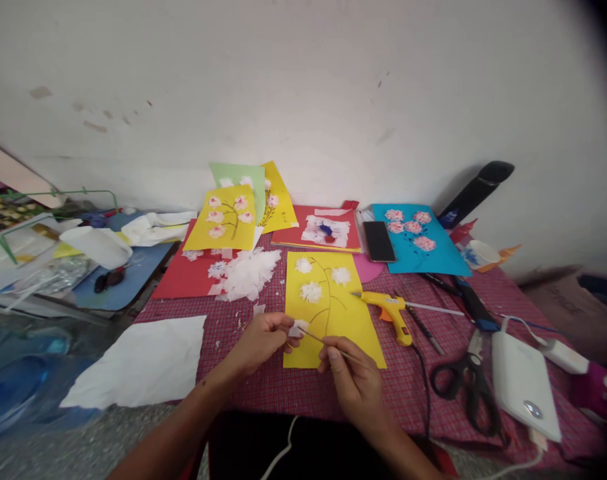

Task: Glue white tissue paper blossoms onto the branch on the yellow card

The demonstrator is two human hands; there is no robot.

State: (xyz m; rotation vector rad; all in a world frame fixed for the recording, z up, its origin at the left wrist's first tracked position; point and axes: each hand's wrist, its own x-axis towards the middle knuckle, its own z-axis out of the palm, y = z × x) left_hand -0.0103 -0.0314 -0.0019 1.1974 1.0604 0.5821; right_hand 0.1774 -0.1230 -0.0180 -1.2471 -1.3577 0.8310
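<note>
My left hand [272, 333] pinches a small piece of white paper [298, 328] over the lower left of a yellow sheet [353, 333]. In my right hand [350, 370] is a thin stick [310, 335], its tip touching the white piece. Drawn brown branches and several white paper flowers [311, 291] are on the sheet. A yellow glue gun [390, 310] lies across the sheet's right edge, its nozzle toward the branches. Behind my left hand is a heap of white paper pieces [250, 275] by a red sheet.
Finished-looking flower cards [223, 220] and a blue card [418, 233] lean toward the wall. A phone [378, 241], scissors [468, 383], a white power unit [526, 380] and a large white paper [138, 360] lie on the checked cloth. The glue gun's cord runs down toward the front edge.
</note>
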